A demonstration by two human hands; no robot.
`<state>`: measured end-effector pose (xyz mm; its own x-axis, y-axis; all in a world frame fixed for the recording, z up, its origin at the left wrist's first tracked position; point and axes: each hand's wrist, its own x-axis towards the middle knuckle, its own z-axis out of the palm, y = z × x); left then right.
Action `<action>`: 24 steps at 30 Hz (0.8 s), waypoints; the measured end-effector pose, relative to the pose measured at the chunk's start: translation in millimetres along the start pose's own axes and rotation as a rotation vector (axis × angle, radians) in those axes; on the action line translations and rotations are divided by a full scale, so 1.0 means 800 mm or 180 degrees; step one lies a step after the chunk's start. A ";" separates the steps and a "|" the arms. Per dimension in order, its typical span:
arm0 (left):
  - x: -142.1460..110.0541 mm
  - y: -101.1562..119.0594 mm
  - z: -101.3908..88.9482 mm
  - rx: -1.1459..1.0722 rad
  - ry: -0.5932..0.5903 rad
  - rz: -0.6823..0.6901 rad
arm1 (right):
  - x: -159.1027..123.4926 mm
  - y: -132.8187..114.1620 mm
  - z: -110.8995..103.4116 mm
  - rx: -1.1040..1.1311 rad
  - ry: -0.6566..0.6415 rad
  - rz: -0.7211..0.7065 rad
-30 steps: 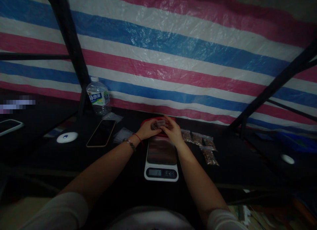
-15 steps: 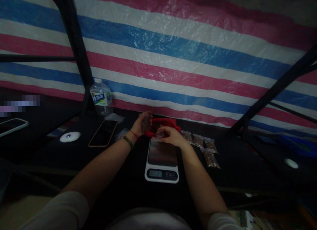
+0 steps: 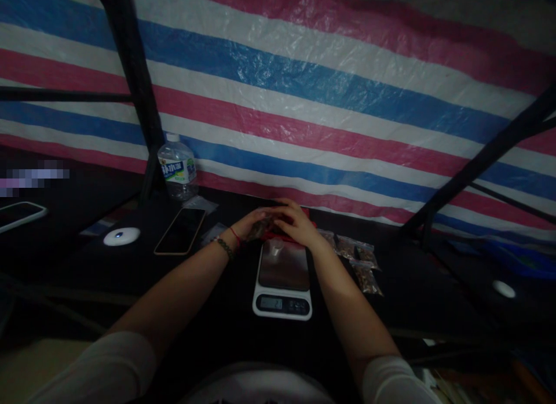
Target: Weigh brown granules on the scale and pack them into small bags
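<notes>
My left hand [image 3: 251,224], with a red string and a beaded bracelet at the wrist, is closed around a small clear zip bag [image 3: 259,229] with brown contents. Over the top of this bag reaches my right hand [image 3: 297,223], its thumb and fingers closing at the bag's upper edge; the exact grip is partly hidden. Just below the hands, a small clear cup [image 3: 275,247] rests on the dark plate of a white digital scale [image 3: 283,279]. Behind my hands lies a red bag [image 3: 306,214], mostly covered by them.
Several filled zip bags [image 3: 365,278] lie right of the scale. On the left are a phone [image 3: 180,232], a white round device [image 3: 122,236], a large plastic bottle [image 3: 178,169] and clear plastic bags [image 3: 202,205]. A striped sheet [image 3: 304,114] hangs behind, with dark metal bars [image 3: 130,62].
My right hand has let go of the clear cup, which now stands on the scale. It has moved up and left to the zip bag in my left hand.
</notes>
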<state>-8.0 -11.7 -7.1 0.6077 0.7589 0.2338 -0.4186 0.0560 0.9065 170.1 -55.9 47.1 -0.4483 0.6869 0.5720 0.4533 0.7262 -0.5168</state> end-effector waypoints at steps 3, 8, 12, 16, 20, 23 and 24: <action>0.001 -0.006 -0.002 -0.0142 -0.0067 -0.0035 | 0.020 -0.005 -0.006 -0.0195 -0.0283 -0.0137; 0.007 -0.005 -0.005 -0.0113 0.0079 0.0379 | 0.033 0.011 -0.022 -0.0019 0.0369 0.0018; 0.014 -0.006 -0.006 0.0702 0.0350 0.0332 | 0.022 0.023 -0.023 0.0047 0.0676 0.0197; 0.021 -0.016 -0.008 0.1271 0.0555 0.0294 | 0.003 0.031 -0.009 0.0035 0.0891 0.0373; 0.023 -0.022 -0.013 0.1638 0.0666 0.0356 | -0.013 0.043 0.008 0.0360 0.1315 0.0628; 0.022 -0.020 -0.012 0.1786 0.0619 0.0318 | -0.022 0.051 0.017 0.1010 0.1325 0.1115; 0.021 -0.019 -0.010 0.1793 0.0582 0.0298 | -0.024 0.053 0.018 0.1150 0.1256 0.1289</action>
<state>3.0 5.2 -19.9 0.4387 0.8461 0.3028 -0.0122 -0.3313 0.9434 186.6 -38.2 4.8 0.0493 0.8953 0.4427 0.2092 0.4241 -0.8811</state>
